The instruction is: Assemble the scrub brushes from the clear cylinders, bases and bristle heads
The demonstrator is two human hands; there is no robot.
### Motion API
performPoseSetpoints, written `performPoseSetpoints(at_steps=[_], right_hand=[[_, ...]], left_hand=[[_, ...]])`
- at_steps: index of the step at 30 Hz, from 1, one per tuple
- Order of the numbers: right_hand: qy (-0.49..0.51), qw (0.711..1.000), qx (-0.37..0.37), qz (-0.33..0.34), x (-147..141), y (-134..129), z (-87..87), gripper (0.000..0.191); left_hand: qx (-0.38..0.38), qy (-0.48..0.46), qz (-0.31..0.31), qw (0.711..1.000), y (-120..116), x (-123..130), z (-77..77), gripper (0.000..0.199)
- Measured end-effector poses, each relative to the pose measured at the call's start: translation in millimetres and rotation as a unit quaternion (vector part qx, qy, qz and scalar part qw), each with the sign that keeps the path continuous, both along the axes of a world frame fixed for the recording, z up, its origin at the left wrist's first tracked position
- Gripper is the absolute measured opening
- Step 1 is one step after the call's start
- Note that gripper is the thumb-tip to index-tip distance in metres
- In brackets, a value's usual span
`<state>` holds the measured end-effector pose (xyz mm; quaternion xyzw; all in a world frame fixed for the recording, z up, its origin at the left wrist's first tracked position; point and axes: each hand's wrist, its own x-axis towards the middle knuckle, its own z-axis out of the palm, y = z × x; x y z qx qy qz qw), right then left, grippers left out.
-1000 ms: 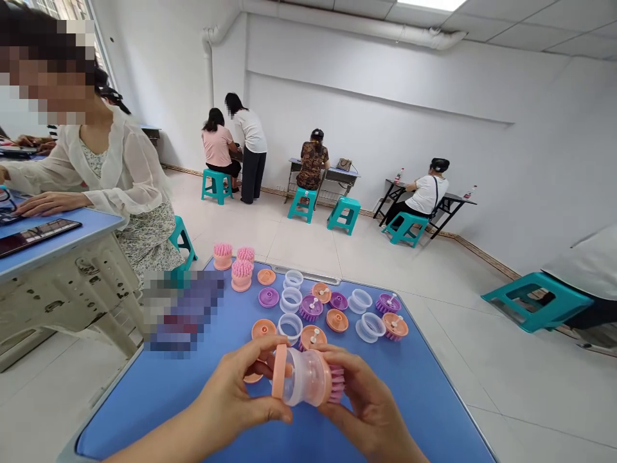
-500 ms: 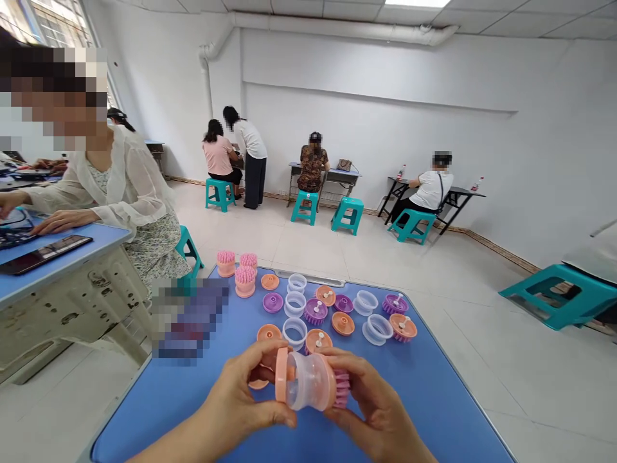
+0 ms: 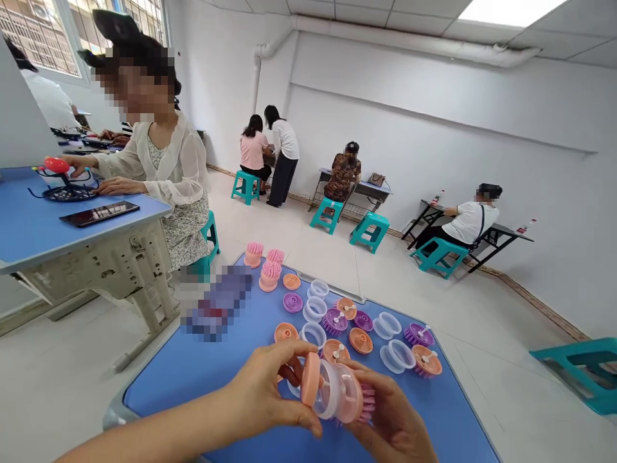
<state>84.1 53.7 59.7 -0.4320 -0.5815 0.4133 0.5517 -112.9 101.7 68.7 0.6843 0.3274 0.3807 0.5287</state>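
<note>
A dish brush [image 3: 346, 392] with a clear waisted body lies on its side between my hands, above the blue table. My left hand [image 3: 272, 392] is closed on its orange cap [image 3: 311, 379], thumb below and fingers above. A pale stem shows inside the clear body behind the cap; whether the cap is fully seated I cannot tell. My right hand [image 3: 393, 411] wraps round the other end, partly covering the pink bristles [image 3: 369, 402]. Just beyond my hands are an orange brush head with a white stem [image 3: 336, 352] and a clear ring-shaped body [image 3: 313, 335].
Pink-bristled brushes [image 3: 270, 275] stand upright at the far left corner. Purple caps [image 3: 292, 302], orange caps [image 3: 361, 341], clear bodies [image 3: 396, 355] and brush heads [image 3: 427, 361] spread across the far half. A blurred packet [image 3: 219, 302] lies left. A co-worker [image 3: 166, 154] sits at the neighbouring desk.
My view has swung left and tilted, so the table sits further right in the picture. Both hands keep hold of the brush, which now slants downward to the right.
</note>
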Motion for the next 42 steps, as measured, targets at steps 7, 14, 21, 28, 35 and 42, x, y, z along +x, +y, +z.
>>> performPoseSetpoints(at_steps=[7,14,21,28,35,42], right_hand=[[-0.051,0.998,0.007,0.029,14.3,2.4,-4.8,0.033],[-0.082,0.996,0.022,0.032,22.7,3.9,-13.5,0.036],[-0.079,0.997,0.024,-0.001,18.3,1.8,-17.5,0.036],[-0.072,0.997,0.003,-0.002,12.4,0.6,-10.5,0.037],[-0.106,0.993,0.038,0.021,14.6,3.5,-1.0,0.032],[-0.136,0.988,0.041,0.064,20.7,6.1,5.2,0.035]], left_hand=[[-0.025,-0.004,-0.032,0.999,0.3,0.7,-3.3,0.069],[-0.028,0.021,-0.021,0.999,0.7,0.3,-2.2,0.065],[-0.036,0.028,-0.011,0.999,-1.7,0.0,-0.5,0.063],[-0.063,0.029,-0.024,0.997,-0.5,0.3,-1.5,0.063],[-0.116,0.024,-0.048,0.992,2.3,-1.3,4.8,0.049],[-0.109,0.030,-0.043,0.993,3.0,-1.0,6.9,0.044]])
